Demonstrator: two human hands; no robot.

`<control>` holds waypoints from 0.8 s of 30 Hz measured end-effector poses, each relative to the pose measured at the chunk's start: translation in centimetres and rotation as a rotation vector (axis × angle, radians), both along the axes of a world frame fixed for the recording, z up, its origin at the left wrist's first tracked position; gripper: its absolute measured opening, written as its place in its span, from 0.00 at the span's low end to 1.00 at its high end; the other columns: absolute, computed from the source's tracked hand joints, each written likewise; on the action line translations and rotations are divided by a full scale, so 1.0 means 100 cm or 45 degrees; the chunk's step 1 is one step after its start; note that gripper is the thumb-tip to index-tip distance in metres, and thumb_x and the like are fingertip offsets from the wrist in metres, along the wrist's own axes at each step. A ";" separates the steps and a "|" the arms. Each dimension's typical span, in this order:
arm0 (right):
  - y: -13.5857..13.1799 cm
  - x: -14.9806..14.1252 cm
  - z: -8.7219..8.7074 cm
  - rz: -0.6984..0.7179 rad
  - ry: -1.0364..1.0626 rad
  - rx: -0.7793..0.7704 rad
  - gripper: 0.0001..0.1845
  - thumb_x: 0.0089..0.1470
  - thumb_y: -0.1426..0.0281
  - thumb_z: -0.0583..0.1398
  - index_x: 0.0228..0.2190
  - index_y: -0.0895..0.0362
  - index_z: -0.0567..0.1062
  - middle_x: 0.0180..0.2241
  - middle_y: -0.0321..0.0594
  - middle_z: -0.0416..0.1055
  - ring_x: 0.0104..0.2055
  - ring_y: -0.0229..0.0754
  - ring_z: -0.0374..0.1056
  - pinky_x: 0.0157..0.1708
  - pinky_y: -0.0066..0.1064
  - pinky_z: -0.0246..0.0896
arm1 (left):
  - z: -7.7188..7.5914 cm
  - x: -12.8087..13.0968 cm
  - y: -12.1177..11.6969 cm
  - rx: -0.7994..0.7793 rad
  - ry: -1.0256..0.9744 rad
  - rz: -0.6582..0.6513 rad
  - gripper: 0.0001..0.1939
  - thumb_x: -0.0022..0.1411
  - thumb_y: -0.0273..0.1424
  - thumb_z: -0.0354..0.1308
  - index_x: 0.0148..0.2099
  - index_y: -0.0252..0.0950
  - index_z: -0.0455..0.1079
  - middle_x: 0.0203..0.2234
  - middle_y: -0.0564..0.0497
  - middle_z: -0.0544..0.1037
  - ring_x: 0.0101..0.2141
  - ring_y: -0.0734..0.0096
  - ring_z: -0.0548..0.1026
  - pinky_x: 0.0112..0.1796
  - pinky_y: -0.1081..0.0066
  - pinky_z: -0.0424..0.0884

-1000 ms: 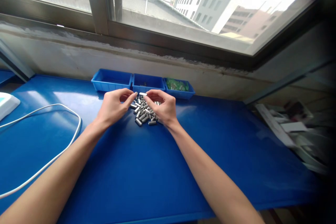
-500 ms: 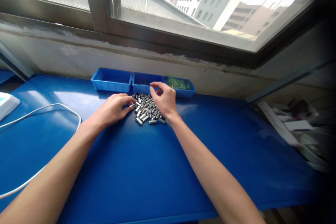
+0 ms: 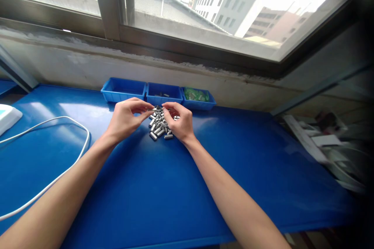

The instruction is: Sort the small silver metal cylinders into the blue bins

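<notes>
A heap of small silvery metal pieces point(image 3: 157, 127), short and bar-like, lies on the blue tabletop point(image 3: 163, 186). Over the heap's left side, my left hand point(image 3: 124, 120) pinches a small metal piece point(image 3: 152, 110) between thumb and fingertips. My right hand point(image 3: 181, 122) is at the right side of the heap and covers part of it. Its thumb and index finger are pinched together close to the left fingertips. What the right fingertips hold, if anything, is too small to make out.
Behind the heap stand three blue bins: an empty left bin point(image 3: 122, 96), a middle bin point(image 3: 163, 100) with a few small pieces, and a right bin point(image 3: 198, 105) holding a green plastic bag point(image 3: 194, 93). A white cable point(image 3: 84, 149) curves across the left, near a white device point(image 3: 8, 116).
My right hand has come down from near the middle bin's front to the heap. My left hand has lifted slightly and its fingertips have moved right, so both hands' fingertips are closer together.
</notes>
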State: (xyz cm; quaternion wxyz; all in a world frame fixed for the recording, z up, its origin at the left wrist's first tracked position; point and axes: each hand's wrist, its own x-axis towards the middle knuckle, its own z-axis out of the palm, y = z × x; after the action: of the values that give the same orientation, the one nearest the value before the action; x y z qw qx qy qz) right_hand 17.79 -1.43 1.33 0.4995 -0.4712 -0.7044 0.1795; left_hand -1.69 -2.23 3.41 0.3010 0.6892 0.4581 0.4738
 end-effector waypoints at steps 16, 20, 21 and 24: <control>0.012 0.001 -0.006 0.242 0.212 -0.158 0.16 0.53 0.57 0.67 0.38 0.56 0.82 0.35 0.41 0.81 0.34 0.42 0.78 0.36 0.31 0.75 | -0.009 0.007 0.001 -0.067 0.068 0.076 0.17 0.65 0.45 0.59 0.43 0.36 0.76 0.35 0.46 0.84 0.37 0.61 0.81 0.43 0.64 0.77; 0.028 0.004 0.000 -0.062 0.242 -0.032 0.14 0.56 0.60 0.65 0.40 0.56 0.82 0.36 0.42 0.81 0.34 0.42 0.77 0.38 0.32 0.75 | -0.016 -0.004 0.006 0.248 0.637 0.027 0.17 0.69 0.39 0.53 0.51 0.37 0.77 0.51 0.44 0.80 0.54 0.54 0.74 0.58 0.56 0.68; 0.033 0.005 0.000 -0.134 0.246 -0.007 0.14 0.57 0.61 0.64 0.41 0.57 0.82 0.36 0.42 0.81 0.34 0.42 0.77 0.38 0.32 0.75 | -0.018 -0.006 0.007 0.269 0.726 0.001 0.18 0.69 0.38 0.52 0.54 0.37 0.77 0.55 0.43 0.78 0.57 0.52 0.72 0.60 0.55 0.66; 0.042 0.008 -0.003 -0.197 0.248 0.009 0.14 0.57 0.63 0.63 0.42 0.58 0.82 0.38 0.44 0.81 0.35 0.43 0.78 0.39 0.34 0.76 | -0.024 -0.009 0.010 0.269 0.890 -0.097 0.20 0.69 0.36 0.50 0.56 0.36 0.76 0.58 0.43 0.75 0.59 0.52 0.70 0.60 0.54 0.66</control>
State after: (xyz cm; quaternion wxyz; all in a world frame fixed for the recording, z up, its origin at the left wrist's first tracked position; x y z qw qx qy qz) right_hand 18.57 2.75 1.03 0.5797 -0.5028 -0.6146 0.1829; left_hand -2.59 -1.25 1.00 0.0709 0.8535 0.4557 0.2428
